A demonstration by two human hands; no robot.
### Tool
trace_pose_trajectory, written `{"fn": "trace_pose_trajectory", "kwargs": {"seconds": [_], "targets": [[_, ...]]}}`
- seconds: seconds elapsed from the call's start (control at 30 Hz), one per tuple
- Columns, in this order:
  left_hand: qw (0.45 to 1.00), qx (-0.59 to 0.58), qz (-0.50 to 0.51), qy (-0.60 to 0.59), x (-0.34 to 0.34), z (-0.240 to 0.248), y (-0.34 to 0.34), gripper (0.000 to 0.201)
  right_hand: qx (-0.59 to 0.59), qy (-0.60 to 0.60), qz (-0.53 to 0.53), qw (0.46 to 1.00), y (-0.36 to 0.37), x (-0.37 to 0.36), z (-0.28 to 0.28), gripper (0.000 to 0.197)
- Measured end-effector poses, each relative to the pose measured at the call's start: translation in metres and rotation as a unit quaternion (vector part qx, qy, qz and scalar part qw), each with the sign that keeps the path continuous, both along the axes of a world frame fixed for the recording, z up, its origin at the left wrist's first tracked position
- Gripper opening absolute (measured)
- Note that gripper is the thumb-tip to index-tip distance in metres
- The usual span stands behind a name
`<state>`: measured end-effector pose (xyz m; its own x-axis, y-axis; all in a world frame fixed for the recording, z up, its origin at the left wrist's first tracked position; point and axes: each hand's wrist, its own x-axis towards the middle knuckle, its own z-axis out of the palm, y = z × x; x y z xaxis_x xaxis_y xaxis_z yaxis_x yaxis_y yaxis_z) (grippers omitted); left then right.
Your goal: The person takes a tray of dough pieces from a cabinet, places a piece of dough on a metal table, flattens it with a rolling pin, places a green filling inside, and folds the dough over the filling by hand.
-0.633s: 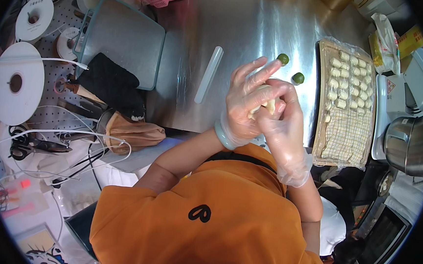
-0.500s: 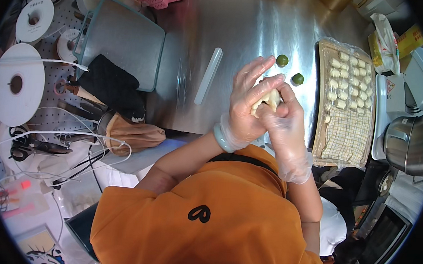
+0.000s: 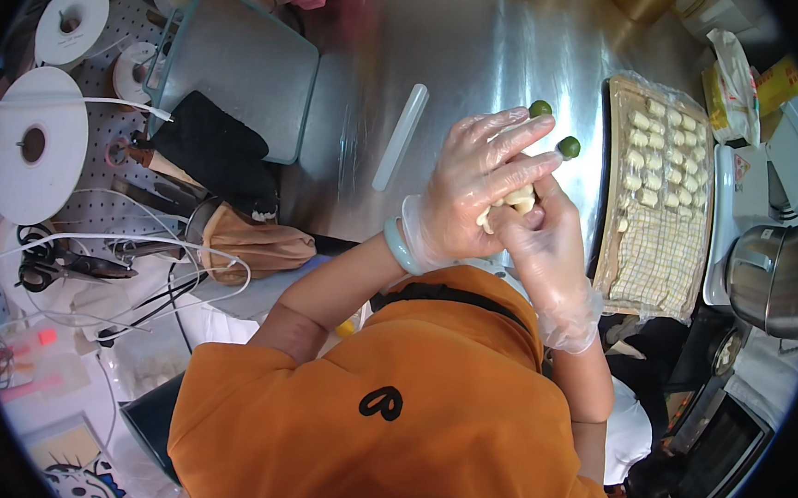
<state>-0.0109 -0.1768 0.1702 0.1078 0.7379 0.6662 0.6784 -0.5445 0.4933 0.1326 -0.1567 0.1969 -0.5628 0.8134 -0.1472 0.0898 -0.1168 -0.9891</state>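
Note:
Both of my hands wear clear plastic gloves and meet over the near part of the steel table. Between them is a pale piece of dough [image 3: 519, 200], mostly hidden by fingers. My left hand [image 3: 463, 191] is curled around its far and left side, with some fingers stretched over the top. From the right, my right hand [image 3: 552, 237] pinches the dough with thumb and fingers. Just beyond the fingertips, two dark green balls [image 3: 569, 147] lie on the table, the farther one partly covered by my left fingers. A slim whitish rod [image 3: 400, 138] lies left of my hands.
At right, a tray [image 3: 614, 125] holds rows of small pale dough pieces under plastic film, its near part covered by a checkered cloth [image 3: 650, 257]. Beyond it are metal pots [image 3: 767, 275]. At left stand a glass-like board [image 3: 245, 62], a black cloth [image 3: 210, 148] and white ribbon spools [image 3: 36, 145].
My left hand has turned so its back shows more and its fingers reach further over the dough. The right hand keeps its pinch. The view has shifted slightly.

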Motion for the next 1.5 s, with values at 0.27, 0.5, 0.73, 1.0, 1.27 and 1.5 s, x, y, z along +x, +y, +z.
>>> {"fn": "trace_pose_trajectory", "kwargs": {"seconds": [0.27,0.5,0.73,1.0,1.27,1.5], "targets": [[0.988,-0.052,0.1,-0.106,0.026,-0.017,-0.001,0.04,-0.077,0.049,-0.05,0.995,0.01,-0.005,-0.012,0.042],[0.993,-0.109,-0.032,-0.011,0.002,-0.009,-0.002,0.099,-0.04,-0.037,0.048,0.997,0.019,0.009,-0.006,0.057],[1.0,-0.006,-0.026,0.009,0.001,-0.005,0.003,0.049,-0.021,-0.035,0.039,0.998,0.007,0.005,-0.003,0.05],[0.993,-0.011,0.111,-0.042,0.016,-0.027,0.003,0.038,-0.052,-0.004,-0.021,0.998,0.009,-0.01,-0.014,0.045],[0.994,-0.094,-0.008,-0.057,0.003,-0.018,0.001,0.089,-0.037,-0.039,-0.003,0.999,0.027,0.005,-0.018,0.059],[0.999,-0.034,-0.019,-0.016,0.0,-0.013,0.006,0.055,0.086,-0.056,0.0,0.995,0.008,-0.001,0.003,0.048]]}}
